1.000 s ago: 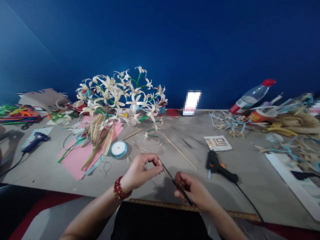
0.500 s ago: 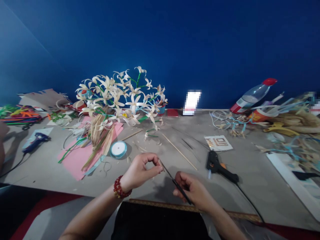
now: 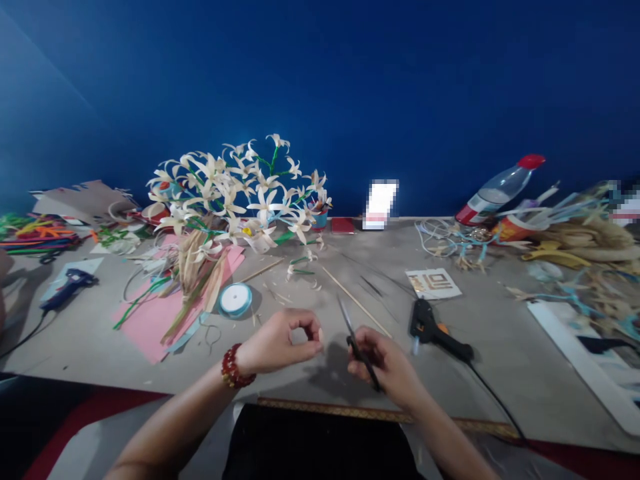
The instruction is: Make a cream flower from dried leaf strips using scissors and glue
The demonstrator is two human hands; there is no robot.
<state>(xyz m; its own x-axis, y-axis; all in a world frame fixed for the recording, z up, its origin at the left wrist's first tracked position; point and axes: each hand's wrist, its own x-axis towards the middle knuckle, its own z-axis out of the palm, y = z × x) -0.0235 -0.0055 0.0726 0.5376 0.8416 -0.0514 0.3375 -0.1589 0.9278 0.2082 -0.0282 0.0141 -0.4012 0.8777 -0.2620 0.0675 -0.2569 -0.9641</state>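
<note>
My right hand (image 3: 380,363) is wrapped round a pair of scissors (image 3: 358,347) with dark handles. Their slim metal blades point up and away, above the grey table. Level with it on the left, my left hand (image 3: 287,340) has its thumb and forefinger pinched together. A tiny pale bit may show at those fingertips, but it is too small to name. The scissor blades are apart from the left fingers. Beyond both hands lies a thin wooden stick (image 3: 355,300), and a spool of ribbon (image 3: 235,300) rests past the left wrist.
White paper-like flowers (image 3: 240,183) on green stems stand at the back. A black glue gun (image 3: 440,333) with a cord lies to the right, a blue glue gun (image 3: 70,287) at far left. Pink paper (image 3: 145,327) carries dried husks (image 3: 193,273). A bottle (image 3: 500,190) leans at back right.
The scissor blades have drawn away from my left fingertips and now point more steeply upward. My left hand stays pinched in nearly the same place. The view has shifted slightly.
</note>
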